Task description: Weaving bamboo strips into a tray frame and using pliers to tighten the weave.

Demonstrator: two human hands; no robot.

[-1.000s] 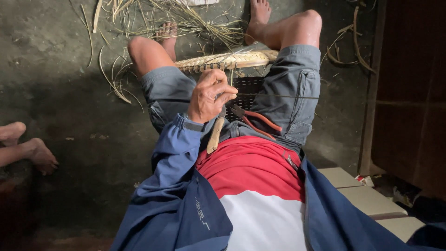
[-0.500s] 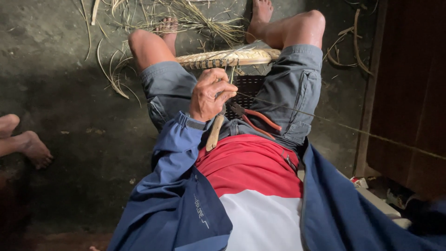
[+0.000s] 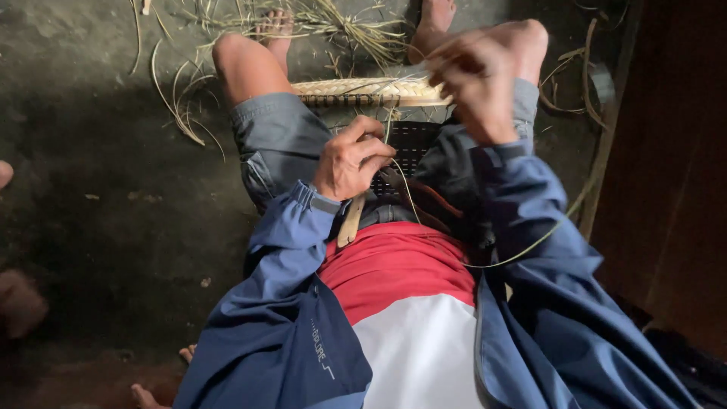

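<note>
Left hand (image 3: 352, 157) clamped on a flat pale wooden tool (image 3: 351, 221) over the dark woven basket (image 3: 409, 144) in lap; right hand (image 3: 473, 87) raised, blurred, pinching a thin pale fibre strand (image 3: 530, 246).

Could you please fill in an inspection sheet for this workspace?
Surface: dark concrete floor, person seated on it.
Job's things: woven basket on the lap; thin strip looping toward the right hand; wooden handle under the left hand.
Clutter: loose cane scraps on the floor.
Grippers: left hand gripping the handle; right hand raised, blurred, pinching the strip.
Cables: nothing seen.
Surroundings: dark wooden panel at right; another person's foot at left.
</note>
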